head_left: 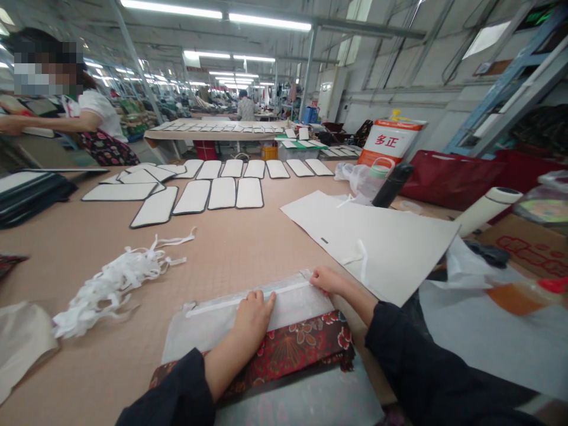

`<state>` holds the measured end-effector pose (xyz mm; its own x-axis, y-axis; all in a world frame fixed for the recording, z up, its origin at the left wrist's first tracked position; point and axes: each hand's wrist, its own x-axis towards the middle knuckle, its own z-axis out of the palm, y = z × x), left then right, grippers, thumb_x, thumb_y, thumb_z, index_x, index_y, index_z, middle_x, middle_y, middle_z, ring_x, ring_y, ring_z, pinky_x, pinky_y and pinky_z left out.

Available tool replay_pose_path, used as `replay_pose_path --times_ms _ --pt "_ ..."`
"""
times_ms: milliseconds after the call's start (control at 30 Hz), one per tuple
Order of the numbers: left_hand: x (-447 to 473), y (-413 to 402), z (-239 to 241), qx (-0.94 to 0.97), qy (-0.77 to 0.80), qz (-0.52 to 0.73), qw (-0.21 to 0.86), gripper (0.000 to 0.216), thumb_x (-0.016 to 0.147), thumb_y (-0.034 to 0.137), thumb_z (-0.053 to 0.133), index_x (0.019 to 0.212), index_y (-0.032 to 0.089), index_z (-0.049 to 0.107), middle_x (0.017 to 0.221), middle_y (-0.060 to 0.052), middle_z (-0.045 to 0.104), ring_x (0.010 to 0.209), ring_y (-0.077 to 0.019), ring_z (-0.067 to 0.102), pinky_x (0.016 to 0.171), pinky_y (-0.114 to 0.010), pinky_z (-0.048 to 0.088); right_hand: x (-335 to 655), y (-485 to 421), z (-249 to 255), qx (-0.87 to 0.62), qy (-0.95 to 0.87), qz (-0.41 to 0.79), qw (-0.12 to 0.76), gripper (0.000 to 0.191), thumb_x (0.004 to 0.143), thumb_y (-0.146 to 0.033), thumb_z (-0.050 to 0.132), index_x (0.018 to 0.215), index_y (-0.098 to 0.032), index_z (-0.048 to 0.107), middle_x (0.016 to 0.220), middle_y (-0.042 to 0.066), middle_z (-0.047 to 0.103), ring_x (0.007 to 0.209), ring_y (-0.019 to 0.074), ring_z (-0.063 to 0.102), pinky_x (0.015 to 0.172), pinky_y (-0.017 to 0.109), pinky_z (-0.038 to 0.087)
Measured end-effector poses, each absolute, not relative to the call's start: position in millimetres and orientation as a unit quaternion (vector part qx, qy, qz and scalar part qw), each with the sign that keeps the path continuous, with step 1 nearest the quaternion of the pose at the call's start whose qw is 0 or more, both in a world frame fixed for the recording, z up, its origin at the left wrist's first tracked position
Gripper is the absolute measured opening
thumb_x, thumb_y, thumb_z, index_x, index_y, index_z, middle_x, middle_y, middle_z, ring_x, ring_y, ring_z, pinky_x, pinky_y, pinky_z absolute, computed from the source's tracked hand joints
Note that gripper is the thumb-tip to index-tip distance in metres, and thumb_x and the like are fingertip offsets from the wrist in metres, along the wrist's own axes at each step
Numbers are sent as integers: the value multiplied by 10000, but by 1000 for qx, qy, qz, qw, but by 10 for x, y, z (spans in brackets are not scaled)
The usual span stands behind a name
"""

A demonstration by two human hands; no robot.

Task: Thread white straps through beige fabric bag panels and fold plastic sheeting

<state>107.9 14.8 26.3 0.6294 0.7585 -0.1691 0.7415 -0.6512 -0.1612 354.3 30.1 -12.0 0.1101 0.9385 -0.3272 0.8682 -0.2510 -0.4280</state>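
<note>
A pale, semi-sheer sheet (pixel 213 319) lies in front of me, with a narrow white strip (pixel 222 305) running along its far edge. My left hand (pixel 255 316) presses down on the strip near its middle, fingers bent slightly and thumb apart, gripping nothing. At the strip's right end, my right hand (pixel 327 280) is closed in a pinch at the sheet's corner; its fingertips partly hide what they hold. Under my left wrist, a folded dark red floral cloth (pixel 302 349) crosses the sheet.
A heap of white ribbons (pixel 110 287) lies to the left. Dark-edged white panels (pixel 222 192) are spread across the table (pixel 231 242). On the right are a large off-white sheet (pixel 381 242), a black bottle (pixel 393 184) and a cream flask (pixel 488 210). A co-worker (pixel 97 118) stands far left.
</note>
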Motion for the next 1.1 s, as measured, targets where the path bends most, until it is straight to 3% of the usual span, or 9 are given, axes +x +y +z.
replay_pose_path --times_ms 167,367,467,633,733,833,967,1100 --pt "1131 138 278 -895 -428 121 31 443 827 82 367 1239 224 442 979 -168 530 877 -284 540 655 -377 450 3529 310 -60 -754 -623 206 33 186 760 -236 513 672 -129 638 563 63 632 577 158 596 522 211 388" --pt "1136 133 289 -892 -439 109 16 398 825 94 389 1190 227 477 949 -152 530 870 -279 538 639 -356 441 3200 143 42 -730 -675 93 48 207 821 -116 403 876 -126 602 915 155 627 873 229 571 735 298 408" --pt "1142 107 254 -892 -443 88 21 344 835 113 384 1145 208 499 946 -144 532 861 -274 539 642 -359 445 2827 9 24 -646 -756 78 72 248 838 -92 382 958 -176 581 1039 106 585 989 203 514 846 293 378" --pt "815 77 162 -885 -458 80 36 286 825 71 358 1042 91 542 948 -158 537 876 -258 528 671 -356 463 2748 -177 -146 -508 -855 32 101 291 820 -97 406 1064 -163 552 1061 103 573 987 219 502 862 340 405" --pt "316 58 143 -869 -485 93 33 267 803 40 372 987 80 562 956 -150 546 899 -238 521 698 -334 466 3142 -216 -344 -526 -842 31 115 361 800 -71 374 1096 -180 550 1134 103 554 1058 224 483 894 349 403" --pt "-180 24 158 -848 -521 93 38 302 808 29 358 1049 78 535 1023 -156 548 950 -230 514 763 -342 453 3527 -199 -545 -552 -822 34 137 425 774 -57 352 1123 -199 549 1169 98 547 1096 218 475 933 357 385" --pt "-486 61 209 -834 -547 70 33 308 824 56 353 1057 119 545 1140 -126 531 1011 -200 501 866 -323 400 3679 -147 -566 -577 -803 60 133 402 778 -70 335 1072 -167 591 1139 108 566 1084 227 477 953 367 359" --pt "-458 257 324 -839 -537 85 27 255 805 104 383 820 120 637 928 -126 627 875 -226 563 804 -362 415 3644 -100 -318 -610 -770 130 135 287 808 -137 382 984 -148 609 1066 103 588 1016 197 509 939 324 354"
